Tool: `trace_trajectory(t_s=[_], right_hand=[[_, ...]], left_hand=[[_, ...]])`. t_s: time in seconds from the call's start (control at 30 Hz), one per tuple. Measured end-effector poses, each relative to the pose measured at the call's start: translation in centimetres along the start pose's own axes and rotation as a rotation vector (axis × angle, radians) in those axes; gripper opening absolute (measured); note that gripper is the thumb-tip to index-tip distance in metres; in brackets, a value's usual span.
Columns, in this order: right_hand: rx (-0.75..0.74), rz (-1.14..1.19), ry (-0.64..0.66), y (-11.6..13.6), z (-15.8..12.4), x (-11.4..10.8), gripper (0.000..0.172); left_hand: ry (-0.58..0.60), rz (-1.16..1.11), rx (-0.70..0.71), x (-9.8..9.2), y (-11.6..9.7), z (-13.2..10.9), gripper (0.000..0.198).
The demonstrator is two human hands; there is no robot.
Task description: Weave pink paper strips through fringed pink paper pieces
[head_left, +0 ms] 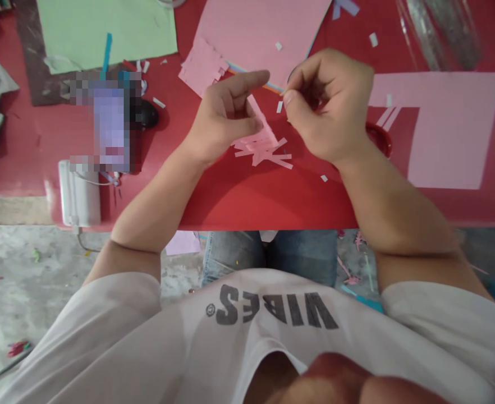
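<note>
My left hand (226,115) is closed on a bunch of pink paper strips (262,147) whose loose ends fan out over the red table (239,196). My right hand (329,106) is pinched shut just to the right of it, thumb against forefinger, on something too small to make out, close to a thin coloured stick (268,85). Both hands hover above the table's middle, a little apart from each other.
A pink sheet (256,33) and a fringed pink piece (201,67) lie behind the hands. A cut pink sheet (445,129) lies at right, a green sheet (104,31) at back left. A white device (79,193) sits at the front-left edge, a clear tube (441,31) at back right. Paper scraps are scattered about.
</note>
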State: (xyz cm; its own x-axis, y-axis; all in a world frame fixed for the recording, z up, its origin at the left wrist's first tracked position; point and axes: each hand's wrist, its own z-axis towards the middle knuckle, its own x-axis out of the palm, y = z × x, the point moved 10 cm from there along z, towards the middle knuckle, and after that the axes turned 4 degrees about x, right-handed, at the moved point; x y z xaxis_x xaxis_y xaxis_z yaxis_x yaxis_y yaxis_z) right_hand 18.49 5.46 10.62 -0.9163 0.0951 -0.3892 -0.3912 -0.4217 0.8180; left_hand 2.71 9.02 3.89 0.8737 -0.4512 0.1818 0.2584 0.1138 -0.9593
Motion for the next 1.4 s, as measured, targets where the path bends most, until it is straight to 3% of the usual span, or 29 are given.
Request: trace_trajectory(t_s=[0.17,0.47,0.93,1.07,1.27,1.4], right_hand=[[0.048,0.013,0.016,-0.1,-0.2,0.9,0.01],[0.019,-0.005,0.025,0.2,-0.1,1.5,0.02],[0.077,0.083,0.045,-2.0,-0.2,2.2,0.021],[0.087,0.041,0.036,-2.0,-0.2,2.1,0.015],[0.152,0.053,0.107,-1.8,-0.3,2.4,0.02],[0.128,0.086,0.065,-1.8,-0.3,2.3,0.021]], left_hand=[[-0.081,0.165,0.025,-0.4,0.1,-0.3,0.033],[-0.137,0.145,-0.042,0.2,-0.5,-1.0,0.015],[-0.102,0.225,0.03,0.2,-0.7,-0.5,0.013],[-0.13,0.19,0.049,-0.1,-0.2,-0.3,0.016],[-0.162,0.209,0.05,-0.1,-0.9,-0.6,0.005],[-0.201,0.222,0.078,-0.5,-0.9,-0.8,0.014]])
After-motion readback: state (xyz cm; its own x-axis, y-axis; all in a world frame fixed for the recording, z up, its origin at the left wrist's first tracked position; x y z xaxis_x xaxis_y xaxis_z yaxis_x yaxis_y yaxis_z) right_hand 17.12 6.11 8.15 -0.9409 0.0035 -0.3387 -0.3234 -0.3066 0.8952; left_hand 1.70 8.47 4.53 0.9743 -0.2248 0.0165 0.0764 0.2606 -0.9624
